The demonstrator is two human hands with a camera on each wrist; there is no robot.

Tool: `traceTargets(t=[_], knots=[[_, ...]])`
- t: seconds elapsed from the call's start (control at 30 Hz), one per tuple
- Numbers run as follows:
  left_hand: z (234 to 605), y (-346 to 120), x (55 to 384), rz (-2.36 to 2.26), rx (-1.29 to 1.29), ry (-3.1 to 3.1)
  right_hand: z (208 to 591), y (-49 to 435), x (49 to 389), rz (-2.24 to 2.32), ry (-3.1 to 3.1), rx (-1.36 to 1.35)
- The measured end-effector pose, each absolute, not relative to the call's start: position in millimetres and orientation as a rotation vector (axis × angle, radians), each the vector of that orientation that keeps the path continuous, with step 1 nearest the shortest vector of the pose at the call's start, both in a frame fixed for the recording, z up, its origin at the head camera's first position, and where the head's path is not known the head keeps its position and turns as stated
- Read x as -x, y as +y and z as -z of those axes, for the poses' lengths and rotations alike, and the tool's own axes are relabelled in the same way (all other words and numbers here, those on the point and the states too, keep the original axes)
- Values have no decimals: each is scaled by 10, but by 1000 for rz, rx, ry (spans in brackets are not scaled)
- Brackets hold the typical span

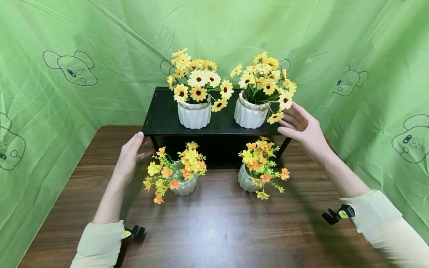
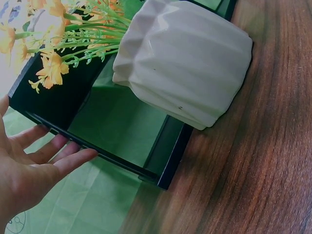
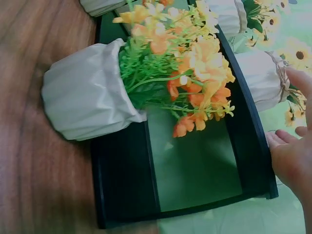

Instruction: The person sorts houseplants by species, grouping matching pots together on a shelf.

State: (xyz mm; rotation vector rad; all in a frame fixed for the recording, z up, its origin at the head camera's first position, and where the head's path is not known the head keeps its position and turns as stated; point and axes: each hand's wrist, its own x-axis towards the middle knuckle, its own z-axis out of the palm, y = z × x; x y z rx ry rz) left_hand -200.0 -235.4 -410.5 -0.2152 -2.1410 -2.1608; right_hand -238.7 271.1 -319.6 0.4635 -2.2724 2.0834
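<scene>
A black two-tier shelf (image 1: 221,121) stands on the wooden table. On its top board are two white ribbed pots of yellow daisies, the left pot (image 1: 194,114) and the right pot (image 1: 250,111). Two pots of orange and yellow flowers, a left one (image 2: 190,58) and a right one (image 3: 87,92), stand on the table before it. My left hand (image 1: 129,156) touches the shelf's left end, thumb at the top front corner, fingers (image 2: 73,163) extended along the side bar. At the right end, my right hand (image 1: 306,128) rests with fingers spread beside the top board, near the daisies.
The brown table (image 1: 207,230) extends in front of the pots. A green cloth (image 1: 124,67) with printed cartoon heads hangs behind and on both sides. Each sleeve carries a small black wrist camera, the left one (image 1: 137,232) and the right one (image 1: 331,216).
</scene>
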Motion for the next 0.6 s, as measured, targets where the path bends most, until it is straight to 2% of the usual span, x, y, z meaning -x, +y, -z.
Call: traceTargets(t=[0.23,0.6], knots=[[4112,-2348,1993,2168,205,-2141,3359,2834,2258,-2132,-1970,-726],[4106,-2357,1999,2168,193,-2143,3524,2975,2136,-2138,-1820,-780]])
